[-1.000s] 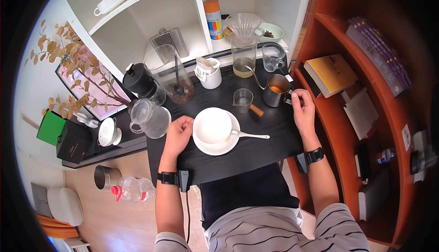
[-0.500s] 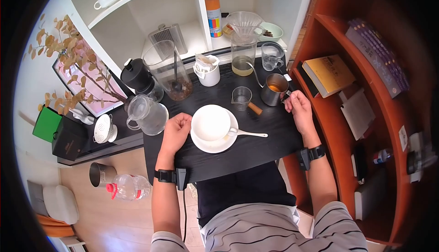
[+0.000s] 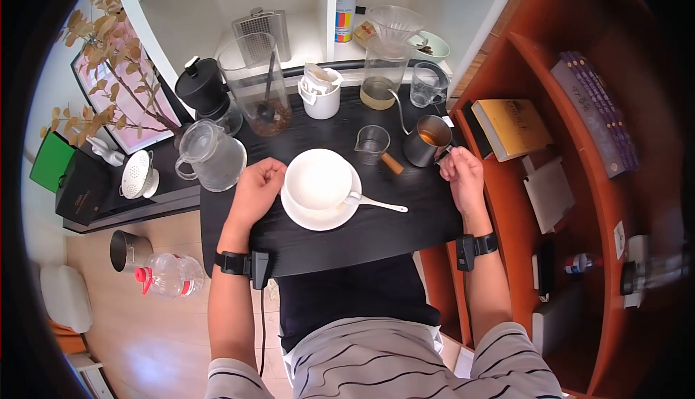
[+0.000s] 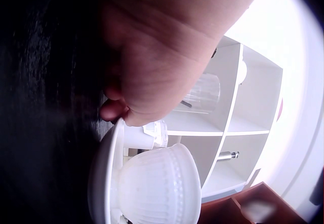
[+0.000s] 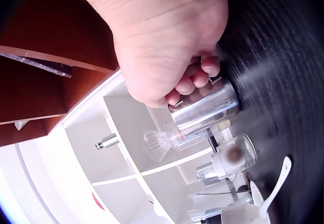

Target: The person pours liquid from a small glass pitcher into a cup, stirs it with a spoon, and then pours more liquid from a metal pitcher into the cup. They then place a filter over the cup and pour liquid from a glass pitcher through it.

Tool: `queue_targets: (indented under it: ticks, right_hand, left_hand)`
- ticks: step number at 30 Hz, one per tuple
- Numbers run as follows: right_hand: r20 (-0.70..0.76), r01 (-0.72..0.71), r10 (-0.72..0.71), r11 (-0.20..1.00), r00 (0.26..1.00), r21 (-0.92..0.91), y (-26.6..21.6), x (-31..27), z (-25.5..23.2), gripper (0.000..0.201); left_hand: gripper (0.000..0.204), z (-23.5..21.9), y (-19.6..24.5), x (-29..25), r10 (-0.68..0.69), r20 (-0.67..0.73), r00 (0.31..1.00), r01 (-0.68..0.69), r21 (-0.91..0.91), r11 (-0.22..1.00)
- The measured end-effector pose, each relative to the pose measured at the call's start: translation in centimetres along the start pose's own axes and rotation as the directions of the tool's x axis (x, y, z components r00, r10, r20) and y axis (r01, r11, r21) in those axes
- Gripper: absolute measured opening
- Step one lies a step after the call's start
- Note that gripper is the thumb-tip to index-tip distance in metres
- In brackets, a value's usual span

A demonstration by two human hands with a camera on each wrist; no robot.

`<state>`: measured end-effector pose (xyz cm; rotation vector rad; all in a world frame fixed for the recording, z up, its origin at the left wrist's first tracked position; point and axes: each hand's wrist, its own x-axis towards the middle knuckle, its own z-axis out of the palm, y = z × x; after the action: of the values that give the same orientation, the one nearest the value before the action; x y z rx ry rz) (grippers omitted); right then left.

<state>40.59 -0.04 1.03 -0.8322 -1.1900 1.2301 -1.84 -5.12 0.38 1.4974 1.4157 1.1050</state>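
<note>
A white cup (image 3: 318, 178) stands on a white saucer (image 3: 310, 222), a white spoon (image 3: 387, 205) reaching out to its right. At the saucer's left edge is my left hand (image 3: 255, 193); in the left wrist view that hand (image 4: 162, 46) pinches the rim of the saucer (image 4: 103, 171) with its fingertips, beside the cup (image 4: 162, 183). A steel gooseneck pitcher (image 3: 420, 147) holding amber liquid stands at the right. My right hand (image 3: 464, 178) grips its handle. The right wrist view shows the hand's (image 5: 167, 46) fingers curled against the pitcher (image 5: 207, 110), the handle mostly hidden.
A small glass jug (image 3: 373, 144) with wooden handle sits between cup and pitcher. Behind are a white mug (image 3: 321, 102), glass vessel (image 3: 268, 113), dripper carafe (image 3: 380, 91) and glass mug (image 3: 428, 84). Left: a lidded glass jug (image 3: 212, 156) and black grinder (image 3: 200, 86). A bookshelf (image 3: 532, 73) flanks the right.
My right fingers have curled more fully round the pitcher's handle. The head view has shifted, moving the whole scene leftward; the left hand stays at the saucer's edge.
</note>
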Motion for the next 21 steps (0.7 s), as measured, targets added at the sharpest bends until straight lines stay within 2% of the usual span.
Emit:
queue_targets:
  ticks: [21]
  right_hand:
    - [0.022, -0.064, 0.063, 0.996, 0.998, 0.057, -0.33, 0.52, -0.3, 0.036]
  left_hand:
    - [0.014, 0.09, -0.17, 0.02, 0.012, -0.019, 1.0, -0.011, 0.027, 1.0]
